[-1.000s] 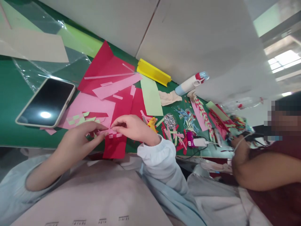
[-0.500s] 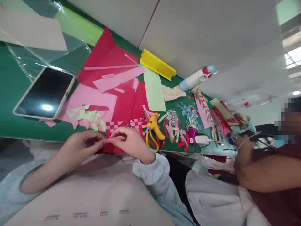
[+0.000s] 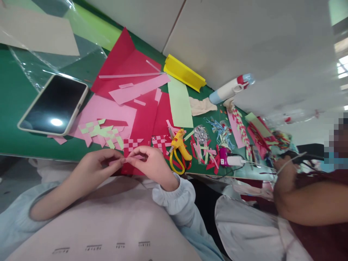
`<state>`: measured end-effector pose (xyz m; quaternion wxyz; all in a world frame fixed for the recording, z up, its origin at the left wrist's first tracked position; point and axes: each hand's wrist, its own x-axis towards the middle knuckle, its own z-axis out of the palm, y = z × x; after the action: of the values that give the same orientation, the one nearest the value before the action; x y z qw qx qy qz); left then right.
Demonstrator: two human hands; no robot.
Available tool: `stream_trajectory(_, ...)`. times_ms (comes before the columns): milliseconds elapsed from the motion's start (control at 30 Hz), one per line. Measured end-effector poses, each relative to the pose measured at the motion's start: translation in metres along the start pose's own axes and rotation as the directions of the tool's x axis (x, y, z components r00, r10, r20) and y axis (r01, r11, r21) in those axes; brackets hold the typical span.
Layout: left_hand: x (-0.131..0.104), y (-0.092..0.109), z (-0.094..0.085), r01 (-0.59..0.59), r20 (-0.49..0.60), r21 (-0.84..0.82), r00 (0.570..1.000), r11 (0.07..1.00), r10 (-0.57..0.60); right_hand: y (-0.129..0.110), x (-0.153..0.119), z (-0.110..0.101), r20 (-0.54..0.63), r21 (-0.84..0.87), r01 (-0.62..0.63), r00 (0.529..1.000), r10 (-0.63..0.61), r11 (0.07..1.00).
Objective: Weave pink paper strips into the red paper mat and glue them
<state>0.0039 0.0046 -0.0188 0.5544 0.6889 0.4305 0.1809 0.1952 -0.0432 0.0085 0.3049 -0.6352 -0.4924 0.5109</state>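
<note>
Near the table's front edge my left hand (image 3: 99, 166) and my right hand (image 3: 152, 165) meet fingertip to fingertip. Both pinch a small pink paper piece (image 3: 140, 157), mostly hidden by the fingers. Just behind them lies a red and pink checkered woven paper (image 3: 132, 145), with red paper under my right hand. A second checkered piece (image 3: 160, 142) with an eye-like dot is beyond my right hand. Yellow-handled scissors (image 3: 175, 163) and a yellow glue gun (image 3: 181, 145) lie to its right. Green and pink woven pieces (image 3: 102, 132) rest beyond my left hand.
A phone (image 3: 54, 105) lies at the left on the green table (image 3: 16, 145). Red card (image 3: 130, 65), a yellow tray (image 3: 185, 72) and a bottle (image 3: 231, 88) are further back. Paper scraps (image 3: 205, 152) and a purple plug block (image 3: 224, 157) sit right, near another person's arm (image 3: 304, 195).
The view has shifted slightly, so the table's objects appear a little further right and higher. My hands keep nearly the same pinch.
</note>
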Motion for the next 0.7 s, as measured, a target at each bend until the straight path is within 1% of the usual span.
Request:
stream_trajectory(200, 0.0003, 0.0001, -0.0008, 0.029, 0.015, -0.022, 0.999, 0.999, -0.029, -0.0025, 0.0000, 0.0020, 0.029, 0.033, -0.004, 1.000, 0.003, 0.999)
stream_trajectory(433, -0.0010, -0.0024, 0.0006, 0.034, 0.004, -0.077, 0.999, 0.997, -0.033, -0.0012, 0.0002, 0.0048, 0.011, 0.033, 0.071, 0.997, -0.071, 0.997)
stream_trajectory(533, -0.0009, -0.0027, 0.0010, 0.041, -0.013, -0.092, 0.999, 0.995, -0.042, -0.0007, 0.0001, 0.0056, 0.009, 0.067, 0.073, 0.997, -0.073, 0.995)
stream_trajectory(700, 0.0009, -0.0004, 0.0011, 0.092, -0.012, -0.151, 0.995, 0.984, -0.095, 0.0038, 0.0005, 0.0069, 0.007, 0.131, 0.063, 0.998, -0.064, 0.989)
